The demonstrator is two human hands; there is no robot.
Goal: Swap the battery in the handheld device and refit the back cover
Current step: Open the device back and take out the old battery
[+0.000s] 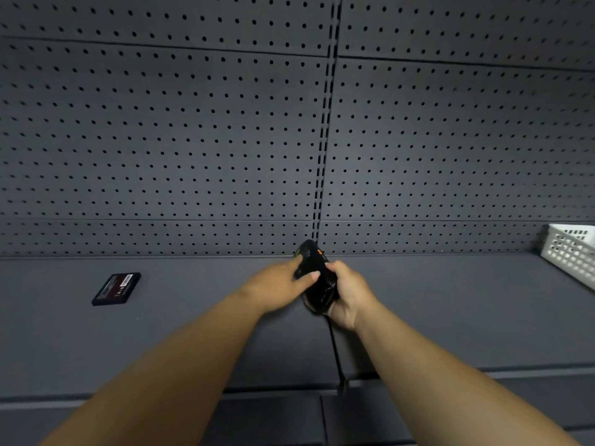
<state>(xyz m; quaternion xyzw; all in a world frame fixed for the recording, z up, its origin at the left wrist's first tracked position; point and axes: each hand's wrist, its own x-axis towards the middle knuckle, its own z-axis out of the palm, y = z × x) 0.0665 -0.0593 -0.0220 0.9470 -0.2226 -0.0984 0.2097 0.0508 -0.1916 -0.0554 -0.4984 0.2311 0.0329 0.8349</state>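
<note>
A black handheld device (317, 278) with an orange button near its top is held above the grey shelf, in the middle of the view. My right hand (347, 296) grips its lower half from the right. My left hand (278, 284) rests against its left side, thumb and fingers pressing on the body. A flat black battery (116, 288) with a red and white label lies alone on the shelf at the left, well apart from both hands. The device's back and its cover are hidden by my fingers and blur.
The grey shelf (193, 333) ends in a front edge near my forearms. A dark pegboard wall (225, 140) rises right behind the device. A white perforated basket (571, 252) stands at the far right. A thin dark strap (335, 349) hangs below the device.
</note>
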